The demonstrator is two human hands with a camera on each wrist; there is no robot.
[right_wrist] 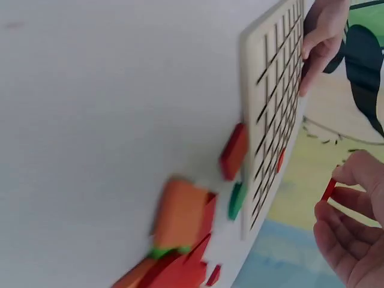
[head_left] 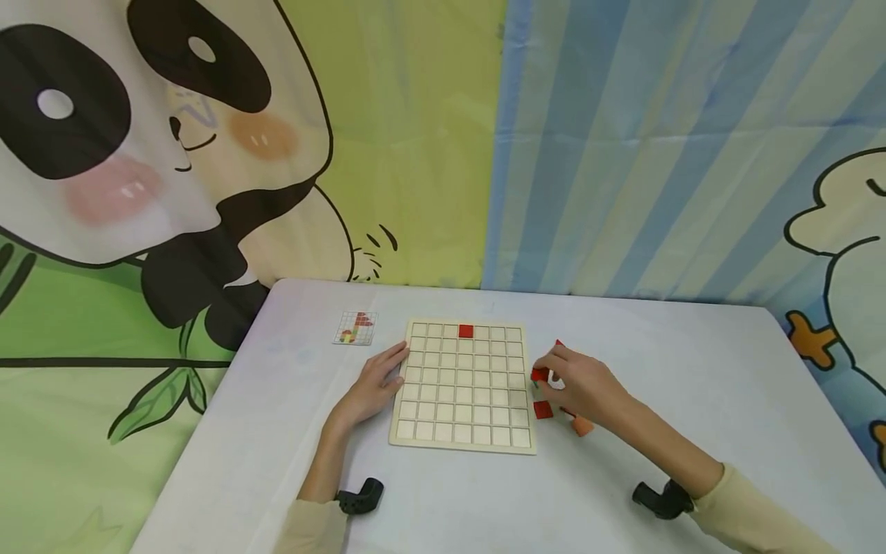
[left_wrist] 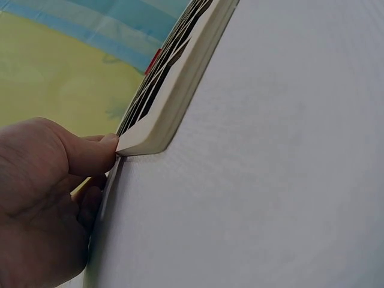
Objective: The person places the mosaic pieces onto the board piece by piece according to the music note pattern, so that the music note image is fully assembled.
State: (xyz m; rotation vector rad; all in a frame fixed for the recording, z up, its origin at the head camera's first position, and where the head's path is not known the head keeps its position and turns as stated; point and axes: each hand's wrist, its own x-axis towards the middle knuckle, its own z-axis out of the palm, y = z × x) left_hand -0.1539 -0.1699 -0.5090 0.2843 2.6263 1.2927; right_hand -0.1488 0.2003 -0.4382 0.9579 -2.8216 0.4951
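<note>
A pale wooden grid board (head_left: 462, 448) lies flat on the table, with one red square tile (head_left: 466, 332) in its top row. My left hand (head_left: 370, 388) rests at the board's left edge. In the left wrist view its thumb (left_wrist: 90, 153) touches the board's corner, and the other fingers are partly hidden. Just off the right edge, my right hand (head_left: 584, 385) pinches another red tile (right_wrist: 329, 189) between thumb and fingertips, raised above the table.
Beside the board's right edge lie a loose red tile (head_left: 543, 409) and a green piece (right_wrist: 236, 201). An orange tile (head_left: 582, 425) sits among several red and orange pieces, partly under the right hand. A small printed grid card (head_left: 355, 328) with a coloured pattern lies left of the board.
</note>
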